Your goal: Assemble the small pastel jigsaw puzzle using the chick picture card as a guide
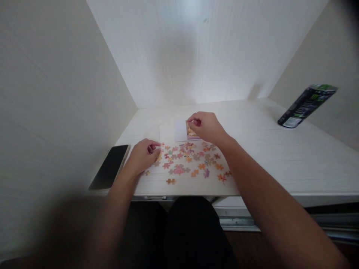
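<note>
2 hands [143,155] work over a white desk [280,157] strewn with roughly 40 loose puzzle pieces [190,160], too small to count exactly. Also present: 1 phone [110,166], 1 can [307,105], 1 puzzle board [181,130].

We see both forearms extend forward from the near edge, bare to the elbow. The left hand [143,155] sits nearer and to the left, palm down, fingers curled inward with the thumb pressed toward the index fingertip. The right hand [206,127] reaches farther, knuckles raised, wrist bent slightly down, thumb and index finger pinched together at its far left side. The two hands are apart.
</note>
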The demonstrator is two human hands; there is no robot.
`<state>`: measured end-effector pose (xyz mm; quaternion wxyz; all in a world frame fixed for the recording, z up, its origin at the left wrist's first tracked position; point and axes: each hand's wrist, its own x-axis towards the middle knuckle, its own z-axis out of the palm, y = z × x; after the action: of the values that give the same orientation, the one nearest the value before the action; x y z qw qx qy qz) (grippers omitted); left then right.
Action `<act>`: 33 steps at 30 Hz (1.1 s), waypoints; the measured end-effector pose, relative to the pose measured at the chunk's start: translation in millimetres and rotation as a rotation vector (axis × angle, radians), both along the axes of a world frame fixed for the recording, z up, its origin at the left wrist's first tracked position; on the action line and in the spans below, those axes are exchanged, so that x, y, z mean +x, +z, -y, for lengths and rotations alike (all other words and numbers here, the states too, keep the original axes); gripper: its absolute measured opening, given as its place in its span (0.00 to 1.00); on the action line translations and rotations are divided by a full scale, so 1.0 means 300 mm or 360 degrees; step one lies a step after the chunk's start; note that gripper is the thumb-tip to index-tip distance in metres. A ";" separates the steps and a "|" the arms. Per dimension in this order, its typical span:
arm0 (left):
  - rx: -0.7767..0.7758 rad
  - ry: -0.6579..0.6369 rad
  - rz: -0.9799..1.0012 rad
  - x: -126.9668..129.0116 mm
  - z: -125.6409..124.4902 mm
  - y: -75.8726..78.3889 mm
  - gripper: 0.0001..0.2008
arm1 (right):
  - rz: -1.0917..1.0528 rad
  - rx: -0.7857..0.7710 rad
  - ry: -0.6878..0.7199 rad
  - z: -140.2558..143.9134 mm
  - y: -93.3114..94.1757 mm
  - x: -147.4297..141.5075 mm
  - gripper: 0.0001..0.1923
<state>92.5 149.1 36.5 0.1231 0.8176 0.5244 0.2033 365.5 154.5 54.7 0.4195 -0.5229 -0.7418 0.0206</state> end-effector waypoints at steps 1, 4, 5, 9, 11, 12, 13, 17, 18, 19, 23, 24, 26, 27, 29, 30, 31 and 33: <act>0.0003 0.0000 0.0004 0.000 -0.001 -0.002 0.16 | -0.0008 0.0009 -0.0004 -0.001 0.000 0.003 0.09; -0.0002 -0.0012 0.0002 0.000 -0.007 -0.006 0.15 | -0.0023 0.0004 -0.0015 -0.006 -0.001 0.015 0.10; 0.0001 -0.0008 -0.0002 0.001 -0.009 -0.006 0.15 | -0.0027 -0.0001 -0.0028 -0.008 -0.002 0.021 0.10; 0.0001 0.0009 -0.0033 0.005 -0.011 -0.003 0.15 | -0.0048 0.0006 -0.0090 -0.019 -0.007 0.044 0.10; -0.0010 0.0023 -0.0047 0.008 -0.009 -0.001 0.15 | -0.0051 -0.0004 -0.0109 -0.022 -0.009 0.051 0.10; -0.0010 0.0031 -0.0051 0.008 -0.009 0.000 0.15 | -0.0053 -0.0014 -0.0116 -0.023 -0.009 0.054 0.10; -0.0007 0.0038 -0.0054 0.009 -0.008 0.000 0.15 | -0.0057 -0.0022 -0.0122 -0.024 -0.010 0.055 0.10; 0.0005 0.0046 -0.0058 0.010 -0.009 -0.001 0.15 | -0.0038 -0.0056 -0.0131 -0.023 -0.014 0.058 0.10; 0.0003 0.0050 -0.0065 0.011 -0.009 -0.001 0.15 | -0.0026 -0.0066 -0.0131 -0.022 -0.014 0.058 0.10; 0.0002 0.0054 -0.0073 0.012 -0.009 -0.001 0.15 | -0.0015 -0.0075 -0.0131 -0.022 -0.014 0.058 0.10; 0.0022 0.0083 -0.0077 0.012 -0.006 0.001 0.14 | 0.0019 -0.0061 -0.0155 -0.021 -0.004 0.067 0.10; 0.0030 0.0094 -0.0061 0.012 -0.004 0.003 0.15 | 0.0028 -0.0026 -0.0193 -0.021 0.001 0.073 0.10; 0.0052 0.0105 -0.0035 0.020 0.000 0.011 0.16 | 0.0028 0.0096 -0.0336 -0.021 0.010 0.096 0.11; 0.0075 0.0097 -0.0027 0.030 0.004 0.019 0.16 | 0.0006 0.0173 -0.0443 -0.021 0.013 0.112 0.11; 0.0130 0.0006 -0.0013 0.069 0.021 0.043 0.15 | -0.0064 0.0313 -0.0686 -0.022 0.015 0.151 0.12; 0.0140 -0.0094 -0.0002 0.099 0.034 0.060 0.14 | -0.0100 0.0366 -0.0795 -0.022 0.014 0.172 0.12; 0.0133 -0.0231 -0.0001 0.136 0.052 0.079 0.13 | -0.0135 0.0412 -0.0889 -0.023 0.010 0.192 0.13; 0.0073 -0.0582 -0.0061 0.224 0.096 0.116 0.12 | -0.0191 0.0475 -0.1028 -0.023 0.001 0.225 0.13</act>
<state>159.8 120.2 71.1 0.1293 0.9056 0.3646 0.1736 433.1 161.5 55.0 0.5189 -0.6611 -0.5071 -0.1910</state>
